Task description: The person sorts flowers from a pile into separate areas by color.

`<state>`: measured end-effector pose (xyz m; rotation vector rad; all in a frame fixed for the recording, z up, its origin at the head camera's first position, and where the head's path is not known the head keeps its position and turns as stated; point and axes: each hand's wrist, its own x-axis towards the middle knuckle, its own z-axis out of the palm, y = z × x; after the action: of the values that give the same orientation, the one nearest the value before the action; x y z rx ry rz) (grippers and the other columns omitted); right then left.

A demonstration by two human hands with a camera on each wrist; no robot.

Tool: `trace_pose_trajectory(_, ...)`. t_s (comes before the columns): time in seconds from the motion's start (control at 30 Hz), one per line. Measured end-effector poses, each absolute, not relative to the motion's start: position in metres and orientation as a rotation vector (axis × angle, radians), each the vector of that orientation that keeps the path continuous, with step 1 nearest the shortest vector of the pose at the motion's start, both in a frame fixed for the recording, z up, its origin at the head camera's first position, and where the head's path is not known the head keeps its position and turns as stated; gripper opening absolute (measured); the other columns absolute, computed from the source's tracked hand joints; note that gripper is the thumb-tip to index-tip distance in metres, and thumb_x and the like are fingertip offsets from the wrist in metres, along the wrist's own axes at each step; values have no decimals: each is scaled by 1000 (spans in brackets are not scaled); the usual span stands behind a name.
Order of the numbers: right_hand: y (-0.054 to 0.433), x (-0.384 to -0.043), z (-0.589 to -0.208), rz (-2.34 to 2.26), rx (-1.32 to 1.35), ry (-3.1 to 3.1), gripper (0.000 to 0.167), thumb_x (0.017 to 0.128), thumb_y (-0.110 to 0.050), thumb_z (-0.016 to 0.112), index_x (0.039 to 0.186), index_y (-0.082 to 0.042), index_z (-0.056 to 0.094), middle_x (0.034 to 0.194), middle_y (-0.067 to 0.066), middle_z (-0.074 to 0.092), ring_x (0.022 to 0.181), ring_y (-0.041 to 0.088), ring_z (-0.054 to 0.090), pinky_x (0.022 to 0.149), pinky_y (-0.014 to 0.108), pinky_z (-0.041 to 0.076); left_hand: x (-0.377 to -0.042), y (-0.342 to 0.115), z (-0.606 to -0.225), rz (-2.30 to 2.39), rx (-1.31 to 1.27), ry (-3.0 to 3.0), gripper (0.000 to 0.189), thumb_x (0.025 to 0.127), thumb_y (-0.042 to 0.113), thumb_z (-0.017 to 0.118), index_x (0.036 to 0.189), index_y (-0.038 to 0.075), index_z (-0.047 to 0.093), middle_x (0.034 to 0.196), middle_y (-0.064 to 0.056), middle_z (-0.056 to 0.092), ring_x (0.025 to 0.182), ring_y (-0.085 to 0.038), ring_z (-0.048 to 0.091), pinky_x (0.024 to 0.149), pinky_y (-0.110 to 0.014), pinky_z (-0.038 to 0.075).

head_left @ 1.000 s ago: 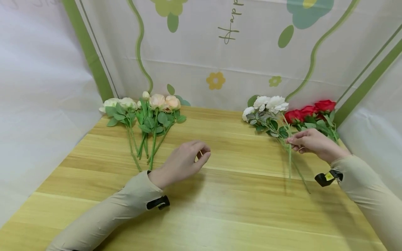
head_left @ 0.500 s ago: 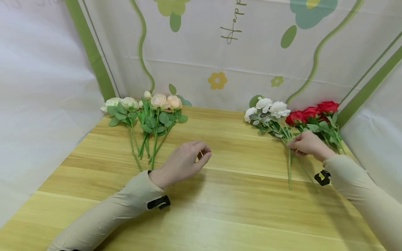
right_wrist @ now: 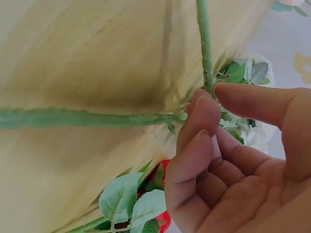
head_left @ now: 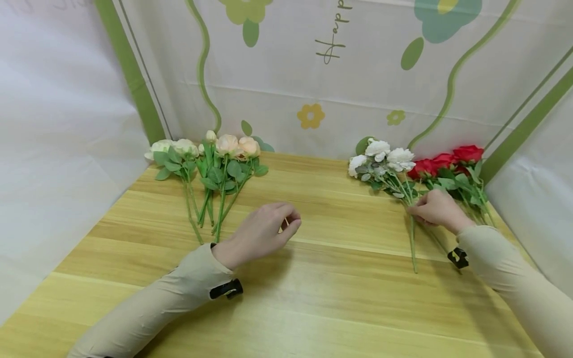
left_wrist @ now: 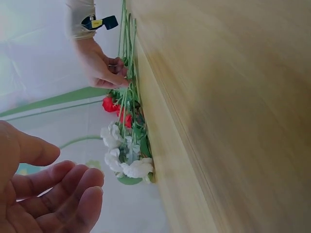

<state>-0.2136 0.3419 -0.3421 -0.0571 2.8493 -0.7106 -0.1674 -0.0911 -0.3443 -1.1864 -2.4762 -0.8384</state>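
Note:
My right hand [head_left: 437, 211] pinches a thin green stem [right_wrist: 204, 43] between thumb and index finger, as the right wrist view shows. The stem belongs with the white flowers [head_left: 377, 149], whose heads lie at the table's back right. A second stem [right_wrist: 73, 118] runs past behind the fingertips; whether they touch it I cannot tell. My left hand [head_left: 261, 229] hovers over the middle of the table, fingers loosely bent, with nothing in it. In the left wrist view its relaxed fingers [left_wrist: 73, 194] show plainly. Red roses [head_left: 443, 160] with green leaves lie just beyond my right hand.
At the back left lie cream-white flowers [head_left: 183, 147] and peach flowers [head_left: 227, 145], their stems pointing toward me. A printed cloth [head_left: 268, 69] hangs upright behind the wooden table [head_left: 313, 298]. White sheeting [head_left: 58, 149] closes off the left side.
My right hand has come down and slightly left with the pinched stem, beside the other white-flower stems. The left hand stays where it was. The head view has shifted a little.

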Motion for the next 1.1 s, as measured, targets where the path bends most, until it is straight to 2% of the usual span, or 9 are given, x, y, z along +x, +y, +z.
trace_pose_trajectory(0.17,337,-208,-335,-636,-38,2899,43,96,-30,61,58,-11,54,48,0,47,45,16,45,55,34,40,-167,-92,-345,-833,-1181,-2501,7,97,11,61,92,12,66,83,7,61,72,-4,57,61,-20,47)
trace_pose_trajectory(0.33,327,-197,-323,-597,-39,2986,46,98,-34,57,57,-15,47,50,0,48,49,17,47,50,34,37,-167,-94,-343,-811,-1179,-2551,9,97,12,60,90,13,65,81,8,60,70,-4,55,59,-21,47)
trace_pose_trajectory(0.43,316,-190,-318,-636,-66,3029,41,98,-36,57,67,-10,61,55,1,55,53,19,51,52,34,39,-169,-96,-341,-796,-1180,-2616,10,98,13,59,90,14,65,81,9,61,68,-4,55,59,-22,47)
trace_pose_trajectory(0.53,302,-183,-314,-694,-107,3048,39,99,-38,58,89,-3,72,64,2,62,57,20,56,55,36,44,-173,-101,-339,-792,-1167,-2714,12,99,14,58,91,12,67,80,9,61,66,-4,54,59,-23,48)
trace_pose_trajectory(0.63,288,-174,-311,-743,-152,3054,42,99,-40,58,99,0,72,70,2,65,59,19,60,56,36,47,-182,-109,-336,-780,-1110,-2818,16,100,15,57,95,8,70,78,7,62,63,-5,55,59,-24,48)
trace_pose_trajectory(0.8,270,-157,-307,-846,-177,3020,44,98,-43,58,103,-1,70,79,2,67,68,20,64,59,37,51,-203,-131,-327,-667,-905,-2980,22,101,21,54,96,8,71,68,3,57,55,-11,51,52,-28,44)
trace_pose_trajectory(0.93,261,-147,-309,-942,-165,2984,45,98,-45,58,107,-3,69,82,5,67,71,23,64,60,37,52,-219,-154,-322,-584,-689,-3112,27,102,24,52,84,8,63,61,1,48,49,-12,41,45,-28,35)
trace_pose_trajectory(1.0,255,-144,-311,-999,-188,2962,44,99,-44,58,108,-2,69,82,5,67,71,25,64,60,36,52,-226,-166,-322,-536,-567,-3177,33,102,25,50,74,8,55,58,0,42,47,-12,37,42,-27,31)
trace_pose_trajectory(1.1,244,-142,-313,-1070,-227,2930,40,99,-40,59,108,-2,70,83,6,66,72,27,64,59,36,52,-235,-181,-324,-480,-398,-3277,41,103,28,48,67,9,49,56,-2,41,44,-13,35,41,-28,31)
